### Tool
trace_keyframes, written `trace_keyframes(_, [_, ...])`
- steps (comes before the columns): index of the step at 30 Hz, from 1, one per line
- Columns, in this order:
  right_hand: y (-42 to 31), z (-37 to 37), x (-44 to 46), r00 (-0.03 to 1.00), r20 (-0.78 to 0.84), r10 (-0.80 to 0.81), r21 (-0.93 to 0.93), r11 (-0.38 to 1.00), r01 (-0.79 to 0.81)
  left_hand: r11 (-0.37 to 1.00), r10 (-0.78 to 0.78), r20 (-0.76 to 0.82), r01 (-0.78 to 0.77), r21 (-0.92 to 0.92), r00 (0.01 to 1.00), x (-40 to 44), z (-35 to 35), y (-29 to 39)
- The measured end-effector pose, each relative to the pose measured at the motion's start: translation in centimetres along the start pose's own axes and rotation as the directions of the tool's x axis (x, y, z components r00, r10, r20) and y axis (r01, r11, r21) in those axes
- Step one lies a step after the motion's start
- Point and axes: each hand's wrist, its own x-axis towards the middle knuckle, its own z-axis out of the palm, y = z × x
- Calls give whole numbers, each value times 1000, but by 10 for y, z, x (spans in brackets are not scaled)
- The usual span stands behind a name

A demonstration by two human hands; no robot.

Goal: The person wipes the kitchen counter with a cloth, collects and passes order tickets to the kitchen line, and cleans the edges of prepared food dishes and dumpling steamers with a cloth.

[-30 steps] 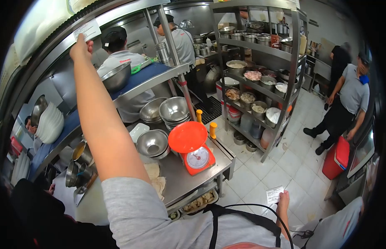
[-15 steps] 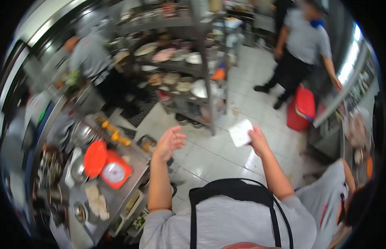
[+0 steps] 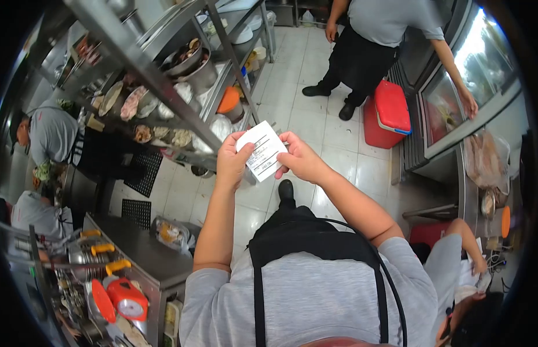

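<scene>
A white printed paper slip (image 3: pixel 260 148), like a receipt, is held up in front of my chest with its dark printed lines facing me. My left hand (image 3: pixel 233 156) pinches its left edge, thumb on the front. On the right side my right hand (image 3: pixel 302 157) grips the lower corner, thumb over the paper. The fingers behind the slip are partly hidden. Below it, my dark shoe (image 3: pixel 287 189) stands on the tiled floor.
A metal shelf rack (image 3: pixel 159 87) with food trays rises at left. A steel counter (image 3: pixel 136 243) carries an orange scale (image 3: pixel 127 299). A red cooler (image 3: pixel 387 114) stands near a person (image 3: pixel 367 55) touching a glass-door fridge (image 3: pixel 465 75). Other people work left and lower right.
My left hand was open and apart; it has moved to the slip and taken hold of it. The slip has come left, print now visible. My view has shifted forward toward the rack.
</scene>
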Motion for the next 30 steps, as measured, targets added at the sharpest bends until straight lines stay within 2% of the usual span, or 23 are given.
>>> trace_keyframes(2, [2, -33, 42, 999, 20, -40, -100, 994, 42, 996, 33, -44, -29, 81, 999, 38, -2, 5])
trace_keyframes(3, [0, -50, 65, 998, 29, -62, -152, 986, 66, 951, 218, -49, -200, 236, 975, 66, -23, -6])
trace_keyframes(4, [-9, -66, 88, 997, 5, -73, -186, 980, 73, 874, 420, -148, -356, 330, 895, 81, -21, 10])
trace_keyframes(5, [-19, -79, 109, 996, -19, -89, -217, 973, 83, 710, 646, -189, -491, 504, 740, 100, -34, 21])
trace_keyframes(6, [-28, -93, 132, 994, -43, -100, -240, 967, 87, 475, 822, -132, -540, 695, 553, 118, -47, 40])
trace_keyframes(7, [-29, -115, 160, 989, -39, -144, -214, 968, 132, 516, 846, -266, -586, 625, 461, 133, -52, 61])
trace_keyframes(8, [-44, -130, 182, 990, -51, -135, -233, 965, 120, 435, 894, -296, -502, 748, 335, 145, -57, 85])
trace_keyframes(10, [-73, -158, 227, 991, -68, -116, -276, 957, 93, 256, 964, -264, -413, 874, 37, 176, -80, 116])
trace_keyframes(12, [-93, -184, 266, 986, -70, -151, -237, 963, 130, 338, 934, -358, -280, 898, -20, 193, -75, 141])
trace_keyframes(14, [-111, -213, 303, 984, -77, -159, -234, 963, 137, 432, 871, -483, -327, 841, -90, 202, -70, 151])
trace_keyframes(16, [-121, -246, 350, 983, -48, -178, -326, 933, 153, 344, 913, -382, -237, 909, -143, 202, -81, 149])
trace_keyframes(18, [-123, -279, 410, 978, -2, -211, -475, 860, 185, 316, 911, -373, -284, 905, -176, 200, -81, 151])
trace_keyframes(20, [-145, -299, 479, 956, 39, -289, -570, 780, 259, 339, 898, -393, -259, 904, -197, 199, -74, 150])
trace_keyframes(21, [-163, -306, 515, 943, 65, -328, -611, 734, 297, 248, 951, -265, -118, 961, -158, 192, -82, 145])
trace_keyframes(22, [-180, -310, 552, 927, 93, -364, -644, 688, 335, 339, 917, -330, -1, 941, -222, 201, -69, 149])
trace_keyframes(24, [-221, -310, 628, 879, 137, -457, -545, 706, 452, 386, 869, -434, -222, 895, -240, 190, -77, 150])
trace_keyframes(26, [-259, -298, 706, 816, 202, -542, -344, 740, 577, 374, 873, -363, -32, 927, -324, 175, -97, 143])
trace_keyframes(27, [-283, -286, 738, 781, 246, -573, -304, 720, 624, 371, 874, -325, 65, 926, -363, 174, -101, 144])
trace_keyframes(30, [-358, -235, 809, 722, 348, -598, -217, 697, 683, 443, 706, -551, -331, 833, -444, 185, -84, 154])
